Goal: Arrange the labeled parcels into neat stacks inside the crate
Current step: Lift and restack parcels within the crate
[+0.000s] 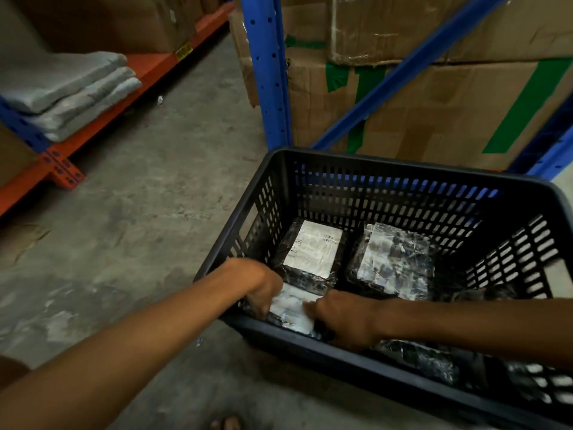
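Labeled parcel [293, 308] in black crate [387, 169] near corner, left hand [263, 288] and right hand [344, 318] grip closed on its sides, two parcels [313, 252] behind

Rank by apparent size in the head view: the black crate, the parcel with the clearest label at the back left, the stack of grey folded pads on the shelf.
1. Black crate, clearly largest.
2. Stack of grey folded pads.
3. Back-left labeled parcel, smallest.
The pads lie farther from the camera, so their real size may be understated.
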`<state>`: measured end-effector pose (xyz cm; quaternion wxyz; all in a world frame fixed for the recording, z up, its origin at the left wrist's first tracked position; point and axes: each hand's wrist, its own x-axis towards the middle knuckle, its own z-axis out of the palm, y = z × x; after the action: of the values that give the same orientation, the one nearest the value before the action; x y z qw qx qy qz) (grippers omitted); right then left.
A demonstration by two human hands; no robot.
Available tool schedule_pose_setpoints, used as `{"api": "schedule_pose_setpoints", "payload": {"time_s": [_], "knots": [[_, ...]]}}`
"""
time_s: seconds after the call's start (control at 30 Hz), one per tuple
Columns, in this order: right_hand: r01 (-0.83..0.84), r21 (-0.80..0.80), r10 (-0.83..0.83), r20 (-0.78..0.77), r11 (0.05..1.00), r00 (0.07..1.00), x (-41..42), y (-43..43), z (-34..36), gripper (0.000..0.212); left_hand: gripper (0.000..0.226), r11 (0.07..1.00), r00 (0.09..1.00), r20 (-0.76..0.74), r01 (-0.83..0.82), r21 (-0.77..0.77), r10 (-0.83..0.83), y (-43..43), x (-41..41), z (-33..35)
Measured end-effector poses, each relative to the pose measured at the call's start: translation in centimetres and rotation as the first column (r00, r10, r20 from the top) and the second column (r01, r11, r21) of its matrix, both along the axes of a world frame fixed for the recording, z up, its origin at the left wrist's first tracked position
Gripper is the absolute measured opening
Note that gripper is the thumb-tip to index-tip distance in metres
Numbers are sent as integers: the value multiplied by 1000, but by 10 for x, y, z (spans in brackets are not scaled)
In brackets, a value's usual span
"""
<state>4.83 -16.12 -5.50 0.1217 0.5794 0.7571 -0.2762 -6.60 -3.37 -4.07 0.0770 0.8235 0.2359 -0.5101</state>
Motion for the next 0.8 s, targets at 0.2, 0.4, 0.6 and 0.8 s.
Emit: {"api": "schedule_pose_setpoints", "payload": {"time_s": [0.2,0.4,0.6,0.8], "knots": [[-111,-17,113,143,994,983,-13,15,-12,28,44,989,992,90,79,124,-90,-15,-4,-9],[130,27,-123,-186,991,975,9,7,-13,26,39,999,982,189,-28,26,23,-3,-18,-1],[138,-51,-145,-164,989,976,41,4,-4,40,37,987,919,362,-135,-90,159,9,-18,16],[-64,33,64,-2,997,998,2,4,-17,28,53,999,994,106,36,19,-38,-1,-8,4]]}}
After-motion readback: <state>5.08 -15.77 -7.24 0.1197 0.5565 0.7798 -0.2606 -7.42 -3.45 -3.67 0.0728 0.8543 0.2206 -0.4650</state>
